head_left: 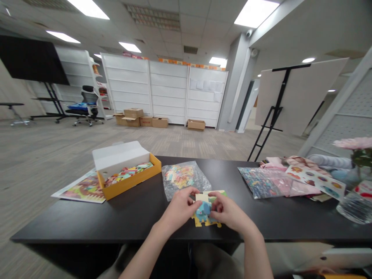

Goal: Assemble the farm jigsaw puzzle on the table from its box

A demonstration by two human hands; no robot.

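Note:
Near the front edge of the black table [130,223], several joined puzzle pieces [202,209] show a blue elephant on yellow. My left hand [181,205] grips the left side of these pieces, thumb on top and fingers curled at the upper edge. On the right side, my right hand [228,211] has its fingers bent around the edge of the same pieces. Greenish pieces show behind the fingers at the upper right. Just beyond my left hand lies a clear plastic bag [186,176] holding many puzzle pieces.
An open yellow box [132,182] of puzzle pieces stands at the left, beside a picture sheet [84,190]. On the right are a patterned plastic packet [260,182], a sticker sheet [316,181], folded cloths and a glass vase [356,203] with a pink flower.

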